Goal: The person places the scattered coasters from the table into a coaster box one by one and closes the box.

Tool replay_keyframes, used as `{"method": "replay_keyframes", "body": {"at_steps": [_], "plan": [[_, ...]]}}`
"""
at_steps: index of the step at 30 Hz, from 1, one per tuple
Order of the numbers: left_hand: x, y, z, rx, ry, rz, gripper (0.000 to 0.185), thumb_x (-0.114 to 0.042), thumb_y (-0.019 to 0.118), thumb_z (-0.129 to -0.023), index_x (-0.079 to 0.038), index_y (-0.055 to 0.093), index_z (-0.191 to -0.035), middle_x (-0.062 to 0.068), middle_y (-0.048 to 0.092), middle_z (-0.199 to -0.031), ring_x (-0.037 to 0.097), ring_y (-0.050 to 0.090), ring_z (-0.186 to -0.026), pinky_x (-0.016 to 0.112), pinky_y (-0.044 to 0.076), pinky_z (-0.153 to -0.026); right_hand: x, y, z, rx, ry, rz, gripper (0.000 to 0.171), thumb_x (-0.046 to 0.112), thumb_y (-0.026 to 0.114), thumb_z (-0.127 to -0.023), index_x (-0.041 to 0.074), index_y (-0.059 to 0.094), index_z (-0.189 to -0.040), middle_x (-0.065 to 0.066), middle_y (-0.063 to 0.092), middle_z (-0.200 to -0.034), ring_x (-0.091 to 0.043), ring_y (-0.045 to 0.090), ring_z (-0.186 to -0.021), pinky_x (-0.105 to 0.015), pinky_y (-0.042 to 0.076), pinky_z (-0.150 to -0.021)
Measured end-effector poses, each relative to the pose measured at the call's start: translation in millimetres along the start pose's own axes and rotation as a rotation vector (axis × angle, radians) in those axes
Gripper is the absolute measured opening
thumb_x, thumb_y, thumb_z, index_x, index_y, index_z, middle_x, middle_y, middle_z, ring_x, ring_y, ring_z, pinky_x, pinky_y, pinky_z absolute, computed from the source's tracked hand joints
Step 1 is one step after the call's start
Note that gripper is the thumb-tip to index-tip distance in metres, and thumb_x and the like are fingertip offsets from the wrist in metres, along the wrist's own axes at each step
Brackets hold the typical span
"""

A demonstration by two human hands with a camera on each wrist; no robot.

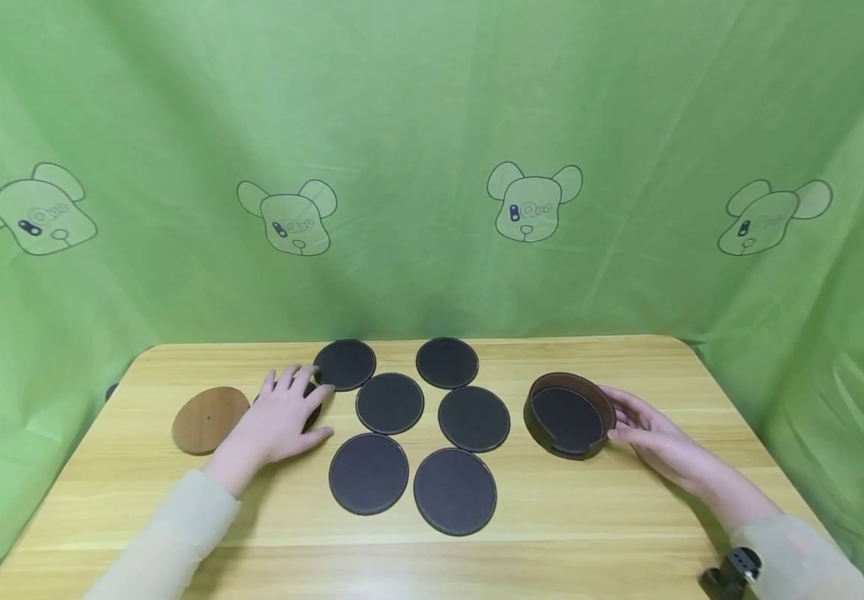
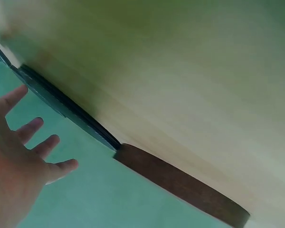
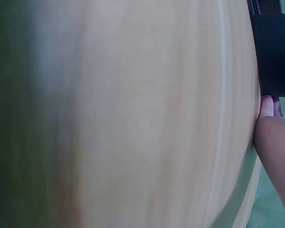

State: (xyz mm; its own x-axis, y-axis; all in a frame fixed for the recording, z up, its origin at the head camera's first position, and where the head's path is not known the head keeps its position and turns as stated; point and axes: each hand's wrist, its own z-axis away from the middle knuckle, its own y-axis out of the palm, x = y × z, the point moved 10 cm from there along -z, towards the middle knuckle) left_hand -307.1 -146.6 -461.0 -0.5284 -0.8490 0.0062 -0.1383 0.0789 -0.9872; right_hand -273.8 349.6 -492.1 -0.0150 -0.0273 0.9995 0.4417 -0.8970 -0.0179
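My left hand (image 1: pixel 284 417), palm down with fingers spread, is over a round black coaster (image 1: pixel 313 406) that it largely hides. In the left wrist view the fingers (image 2: pixel 20 92) stand out straight beside the coaster's dark edge (image 2: pixel 71 107). A brown disc (image 1: pixel 207 421) with a small centre mark lies left of this hand. My right hand (image 1: pixel 649 433) grips the right side of a round brown coaster holder (image 1: pixel 606 402), thumb and fingers at its outer wall. The holder has a dark floor and a gap in its front wall.
Several black stitched coasters lie flat in the middle of the wooden table (image 1: pixel 551 525), among them a front one (image 1: pixel 455 492) and a back one (image 1: pixel 446 362). A green curtain (image 1: pixel 417 275) hangs behind and at both sides. A small black device (image 1: pixel 731 573) is at my right sleeve.
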Motion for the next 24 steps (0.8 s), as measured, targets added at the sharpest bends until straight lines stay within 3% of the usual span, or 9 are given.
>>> {"method": "replay_keyframes", "body": {"at_steps": [17,24], "plan": [[23.8,2.1,7.2,0.033,-0.055,0.037,0.062,-0.047,0.075,-0.092,-0.014,0.062,-0.143,0.025,0.053,-0.144,0.055,0.049,-0.136,0.076,0.04,-0.109,-0.4,0.5,0.5,0.002,-0.003,-0.002,0.062,-0.009,0.046,-0.105,0.012,0.034,-0.162,0.01,0.055,-0.148,0.0,0.058,-0.131,-0.012,0.047,-0.105],[28.6,7.4,7.4,0.073,-0.08,0.082,0.064,-0.049,0.072,-0.094,-0.016,0.058,-0.148,0.026,0.055,-0.143,0.053,0.055,-0.129,0.068,0.049,-0.098,-0.4,-0.6,-0.1,0.003,-0.007,-0.005,0.061,-0.008,0.046,-0.105,0.011,0.033,-0.162,0.011,0.055,-0.149,0.001,0.058,-0.132,-0.013,0.047,-0.106]]}}
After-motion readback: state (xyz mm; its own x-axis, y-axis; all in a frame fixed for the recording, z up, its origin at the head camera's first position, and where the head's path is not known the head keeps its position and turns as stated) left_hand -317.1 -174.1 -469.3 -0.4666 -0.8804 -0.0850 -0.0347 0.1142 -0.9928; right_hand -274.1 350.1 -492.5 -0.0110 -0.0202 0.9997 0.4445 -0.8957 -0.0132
